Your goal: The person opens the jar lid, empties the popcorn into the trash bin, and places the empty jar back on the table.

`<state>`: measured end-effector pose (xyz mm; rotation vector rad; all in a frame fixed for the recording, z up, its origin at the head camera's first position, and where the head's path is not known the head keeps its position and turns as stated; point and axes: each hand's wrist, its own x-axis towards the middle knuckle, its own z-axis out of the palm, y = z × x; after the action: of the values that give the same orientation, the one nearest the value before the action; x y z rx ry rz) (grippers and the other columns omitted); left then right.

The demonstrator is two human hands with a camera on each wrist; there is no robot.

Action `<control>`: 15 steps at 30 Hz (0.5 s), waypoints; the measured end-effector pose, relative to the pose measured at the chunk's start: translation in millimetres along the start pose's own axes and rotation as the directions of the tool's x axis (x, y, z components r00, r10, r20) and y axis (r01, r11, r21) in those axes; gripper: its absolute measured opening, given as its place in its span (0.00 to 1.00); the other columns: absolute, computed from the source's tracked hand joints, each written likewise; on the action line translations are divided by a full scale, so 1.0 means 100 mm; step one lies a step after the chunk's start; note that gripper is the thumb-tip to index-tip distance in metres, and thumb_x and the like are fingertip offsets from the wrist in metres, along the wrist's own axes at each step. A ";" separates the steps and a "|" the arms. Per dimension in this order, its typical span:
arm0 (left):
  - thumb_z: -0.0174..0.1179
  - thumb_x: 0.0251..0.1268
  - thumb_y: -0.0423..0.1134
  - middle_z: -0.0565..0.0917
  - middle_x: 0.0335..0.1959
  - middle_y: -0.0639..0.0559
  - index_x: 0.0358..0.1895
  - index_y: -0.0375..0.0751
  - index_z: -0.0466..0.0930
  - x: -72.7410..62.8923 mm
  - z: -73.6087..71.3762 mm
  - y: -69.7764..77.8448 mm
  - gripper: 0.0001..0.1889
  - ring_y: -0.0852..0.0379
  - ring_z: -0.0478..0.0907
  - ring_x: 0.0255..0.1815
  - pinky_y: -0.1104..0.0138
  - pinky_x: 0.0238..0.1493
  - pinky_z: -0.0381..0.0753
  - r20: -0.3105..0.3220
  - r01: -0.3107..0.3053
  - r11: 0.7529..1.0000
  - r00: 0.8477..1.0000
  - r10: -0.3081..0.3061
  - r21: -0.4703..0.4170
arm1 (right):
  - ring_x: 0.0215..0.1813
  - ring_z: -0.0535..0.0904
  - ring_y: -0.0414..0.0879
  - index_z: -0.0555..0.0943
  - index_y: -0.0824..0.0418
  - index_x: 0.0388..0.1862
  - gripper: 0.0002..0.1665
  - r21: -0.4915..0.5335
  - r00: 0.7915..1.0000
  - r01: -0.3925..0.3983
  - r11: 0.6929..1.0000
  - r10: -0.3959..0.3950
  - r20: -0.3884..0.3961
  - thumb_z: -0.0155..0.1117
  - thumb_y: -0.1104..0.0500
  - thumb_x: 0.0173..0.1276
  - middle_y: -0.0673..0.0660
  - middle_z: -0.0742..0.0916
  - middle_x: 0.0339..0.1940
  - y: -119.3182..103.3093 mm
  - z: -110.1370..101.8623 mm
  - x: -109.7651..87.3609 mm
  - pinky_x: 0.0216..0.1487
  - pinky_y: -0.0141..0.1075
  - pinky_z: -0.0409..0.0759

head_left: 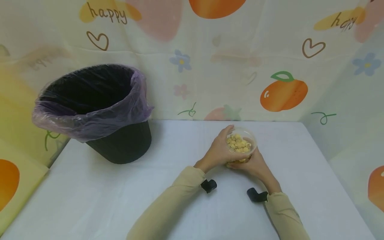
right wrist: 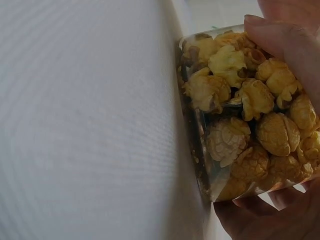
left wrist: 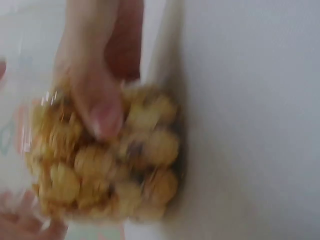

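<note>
Gripping clear popcorn tub (head_left: 239, 144) with both hands. Head view: left hand (head_left: 220, 148) curled round the tub's upper side, right hand (head_left: 255, 165) round its lower side; lined trash bin (head_left: 126, 141) well left of the tub. Left wrist view: blurry, right thumb (left wrist: 102, 115) presses tub wall. Right wrist view: tub base close to white table (right wrist: 90, 120), contact unclear. Best kept upright, squeeze light, or wall may buckle.
</note>
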<state>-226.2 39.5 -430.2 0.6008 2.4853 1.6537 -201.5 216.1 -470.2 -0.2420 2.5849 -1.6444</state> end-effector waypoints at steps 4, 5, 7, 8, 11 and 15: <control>0.79 0.41 0.52 0.65 0.75 0.50 0.78 0.50 0.51 -0.06 0.10 0.05 0.59 0.52 0.67 0.71 0.53 0.71 0.69 -0.089 0.020 1.000 0.996 -0.020 -0.005 | 0.75 0.60 0.58 0.47 0.62 0.79 0.70 -0.041 1.000 -0.007 0.999 0.007 -0.006 0.84 0.54 0.47 0.64 0.63 0.77 0.00 0.00 0.01 0.74 0.61 0.59; 0.79 0.42 0.52 0.64 0.75 0.49 0.78 0.50 0.51 -0.07 0.11 0.07 0.59 0.53 0.67 0.70 0.53 0.70 0.69 -0.102 0.025 1.000 0.994 -0.025 0.000 | 0.75 0.60 0.59 0.47 0.63 0.79 0.69 -0.046 1.000 -0.005 0.999 0.005 -0.008 0.83 0.55 0.47 0.66 0.63 0.77 0.00 0.00 0.01 0.74 0.60 0.59; 0.79 0.42 0.53 0.65 0.74 0.47 0.78 0.49 0.50 -0.09 0.11 0.09 0.59 0.53 0.68 0.69 0.54 0.70 0.70 -0.109 0.032 0.999 0.994 -0.031 0.015 | 0.75 0.61 0.59 0.47 0.64 0.78 0.69 -0.054 1.000 -0.004 0.999 0.004 -0.010 0.83 0.55 0.48 0.67 0.63 0.76 0.00 0.00 0.02 0.74 0.60 0.60; 0.79 0.42 0.54 0.64 0.74 0.47 0.78 0.49 0.50 -0.09 0.11 0.10 0.59 0.53 0.68 0.69 0.54 0.70 0.70 -0.101 0.036 0.999 0.994 -0.034 0.022 | 0.75 0.61 0.59 0.47 0.64 0.78 0.69 -0.052 1.000 -0.007 0.999 0.006 -0.010 0.83 0.55 0.48 0.67 0.63 0.76 0.00 0.00 0.02 0.74 0.60 0.61; 0.79 0.42 0.53 0.63 0.74 0.47 0.79 0.50 0.48 -0.08 0.04 0.10 0.61 0.51 0.66 0.72 0.52 0.71 0.69 -0.042 0.041 0.999 0.998 -0.039 0.034 | 0.75 0.61 0.58 0.46 0.61 0.79 0.71 -0.031 1.000 -0.018 0.999 0.018 -0.005 0.84 0.53 0.47 0.64 0.63 0.77 0.01 0.01 0.01 0.73 0.60 0.62; 0.80 0.42 0.53 0.59 0.78 0.50 0.80 0.51 0.46 -0.01 -0.10 0.08 0.62 0.51 0.60 0.77 0.51 0.74 0.64 0.081 0.020 0.998 0.996 -0.024 0.053 | 0.76 0.59 0.57 0.45 0.57 0.80 0.72 -0.009 1.000 -0.023 1.000 0.024 0.007 0.84 0.52 0.47 0.60 0.62 0.78 0.02 0.01 0.00 0.73 0.62 0.61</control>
<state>-225.5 33.4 -419.2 0.6307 2.4753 1.5290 -201.6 216.4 -472.4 -0.2166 2.5800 -1.6224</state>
